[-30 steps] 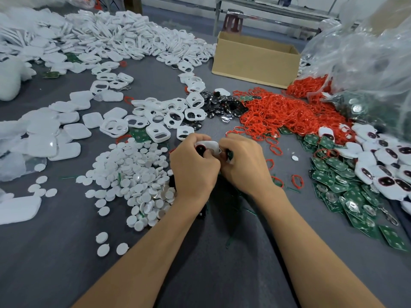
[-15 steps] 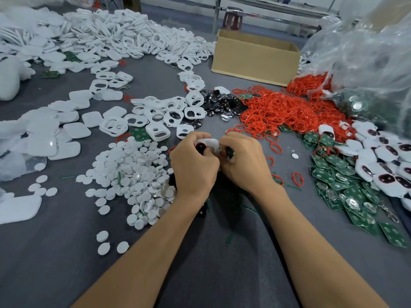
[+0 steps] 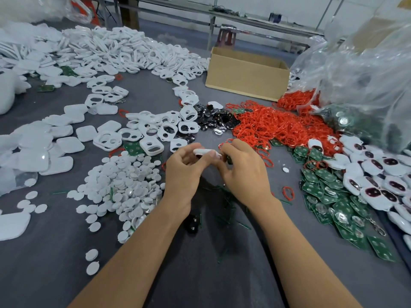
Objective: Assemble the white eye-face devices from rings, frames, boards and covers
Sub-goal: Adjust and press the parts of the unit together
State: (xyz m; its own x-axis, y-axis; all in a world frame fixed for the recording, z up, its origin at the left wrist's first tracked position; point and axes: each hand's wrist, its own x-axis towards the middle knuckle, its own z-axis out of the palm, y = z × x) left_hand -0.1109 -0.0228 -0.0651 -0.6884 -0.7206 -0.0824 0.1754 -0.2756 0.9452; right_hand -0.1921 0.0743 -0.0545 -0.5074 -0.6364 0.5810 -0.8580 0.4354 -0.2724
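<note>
Left hand (image 3: 182, 174) and right hand (image 3: 244, 174) pinch a white piece (image 3: 205, 151) over the middle of the grey table (image 3: 44, 263).

Its underside is hidden. White frames (image 3: 124, 52) crowd the far left corner, a cardboard box (image 3: 246, 78) stands by the far edge, red rings (image 3: 273, 127) and green boards (image 3: 329, 192) spread toward the right edge, where finished faces (image 3: 375, 185) are cut off. Board print is too small to read. A metal bench (image 3: 222, 16) crosses the room behind.
</note>
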